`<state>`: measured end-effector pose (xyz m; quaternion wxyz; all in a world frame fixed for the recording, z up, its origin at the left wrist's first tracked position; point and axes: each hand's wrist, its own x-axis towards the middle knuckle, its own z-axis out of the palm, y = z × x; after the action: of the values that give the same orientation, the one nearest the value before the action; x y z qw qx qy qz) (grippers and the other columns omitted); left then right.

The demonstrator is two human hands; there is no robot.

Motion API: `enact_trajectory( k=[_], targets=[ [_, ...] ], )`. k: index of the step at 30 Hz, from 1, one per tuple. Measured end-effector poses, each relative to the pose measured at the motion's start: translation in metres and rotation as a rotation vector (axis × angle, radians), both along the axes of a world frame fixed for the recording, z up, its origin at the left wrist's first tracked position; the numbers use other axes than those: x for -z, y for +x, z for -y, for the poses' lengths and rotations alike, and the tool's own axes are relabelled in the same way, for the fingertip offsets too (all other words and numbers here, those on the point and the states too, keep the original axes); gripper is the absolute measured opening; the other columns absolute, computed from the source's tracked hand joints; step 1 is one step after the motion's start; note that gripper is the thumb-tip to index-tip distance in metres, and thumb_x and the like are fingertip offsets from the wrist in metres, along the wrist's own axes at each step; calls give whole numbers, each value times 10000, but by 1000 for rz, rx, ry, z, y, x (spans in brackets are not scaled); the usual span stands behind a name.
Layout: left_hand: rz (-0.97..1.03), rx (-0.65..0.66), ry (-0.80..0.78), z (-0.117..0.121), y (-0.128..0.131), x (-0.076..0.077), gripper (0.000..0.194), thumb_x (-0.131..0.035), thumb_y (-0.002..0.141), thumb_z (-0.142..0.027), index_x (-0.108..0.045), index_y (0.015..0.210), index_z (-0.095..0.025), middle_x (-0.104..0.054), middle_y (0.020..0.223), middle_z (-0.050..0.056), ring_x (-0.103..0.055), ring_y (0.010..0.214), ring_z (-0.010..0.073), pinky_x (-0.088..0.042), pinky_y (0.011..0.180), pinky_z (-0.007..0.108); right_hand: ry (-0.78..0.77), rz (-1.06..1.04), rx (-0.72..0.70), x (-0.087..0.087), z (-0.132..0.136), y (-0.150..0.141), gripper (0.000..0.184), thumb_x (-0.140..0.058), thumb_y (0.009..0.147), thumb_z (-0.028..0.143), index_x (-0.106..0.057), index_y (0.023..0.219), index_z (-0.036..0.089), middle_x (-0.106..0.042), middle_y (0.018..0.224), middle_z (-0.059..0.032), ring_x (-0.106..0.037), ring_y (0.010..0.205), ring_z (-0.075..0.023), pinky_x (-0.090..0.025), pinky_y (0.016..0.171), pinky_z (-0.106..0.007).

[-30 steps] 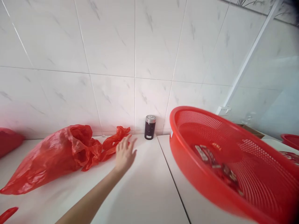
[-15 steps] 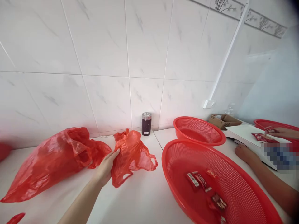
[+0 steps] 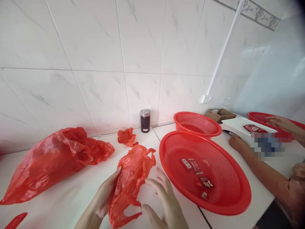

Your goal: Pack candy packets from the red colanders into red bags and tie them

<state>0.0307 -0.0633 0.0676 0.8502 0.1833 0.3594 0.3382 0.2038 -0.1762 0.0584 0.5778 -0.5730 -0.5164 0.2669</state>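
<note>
My left hand [image 3: 105, 195] grips a crumpled empty red plastic bag [image 3: 131, 178] and lifts it just above the white counter [image 3: 71, 203]. My right hand [image 3: 164, 198] hovers beside the bag's right side with fingers spread, holding nothing. To the left lies a large stuffed red bag [image 3: 52, 159]. A small crumpled red bag [image 3: 126, 136] sits near the wall. A big red mesh basket [image 3: 228, 203] to my right holds several small red packets [image 3: 197, 173].
A dark jar with a silver lid [image 3: 145, 120] stands against the tiled wall. A second red basket [image 3: 197, 123], a cardboard box [image 3: 220, 114] and a white scale [image 3: 245, 125] stand at the right. Another person's hands [image 3: 238, 144] rest beside the scale.
My left hand pulled the red bag toward me, away from the stuffed bag. My right hand came into view beside it. A small crumpled bag now shows near the wall.
</note>
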Motion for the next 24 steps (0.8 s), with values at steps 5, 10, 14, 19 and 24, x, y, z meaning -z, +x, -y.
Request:
enact_trajectory(
  k=[5, 10, 14, 19, 24],
  targets=[
    [106, -34, -24, 22, -12, -3, 428, -629, 863, -286, -560, 1265, -157, -764, 995, 93, -718, 944, 298, -574, 815, 370, -199, -653, -204, 22, -61, -26, 749, -683, 754, 433, -344, 1405, 287, -599, 1264, -132, -666, 960, -269, -558, 721, -403],
    [24, -80, 19, 17, -34, 15, 378, -649, 840, -245, -594, 1201, -150, -749, 1015, 101, -711, 959, 285, -580, 801, 352, -159, -857, -269, 25, -70, -22, 301, -685, 781, 317, -572, 1043, 222, -705, 978, -40, -671, 857, -194, -532, 749, -315],
    [-350, -355, 136, -3, -58, 41, 148, -610, 845, -224, -618, 971, -149, -727, 955, 115, -719, 877, 282, -587, 744, 385, -51, -827, -213, 26, -65, -9, 232, -636, 841, 374, -625, 1021, 230, -673, 1090, -49, -641, 913, -185, -517, 739, -288],
    [-733, -681, 441, 6, -64, 20, 110, -547, 885, -316, -539, 993, -296, -581, 1246, -9, -540, 1211, 213, -487, 917, 301, -39, -570, -159, 24, -63, -3, 262, -601, 867, 401, -661, 1051, 225, -677, 1058, -61, -621, 942, -207, -496, 806, -303],
    [-1514, -291, 1309, 35, -14, 2, 174, -569, 821, -421, -644, 894, -282, -433, 1437, 71, -374, 1330, 386, -404, 989, 532, -8, -473, -169, 19, -59, -19, 222, -541, 890, 380, -667, 992, 227, -685, 1002, -56, -630, 924, -215, -498, 821, -309]
  ],
)
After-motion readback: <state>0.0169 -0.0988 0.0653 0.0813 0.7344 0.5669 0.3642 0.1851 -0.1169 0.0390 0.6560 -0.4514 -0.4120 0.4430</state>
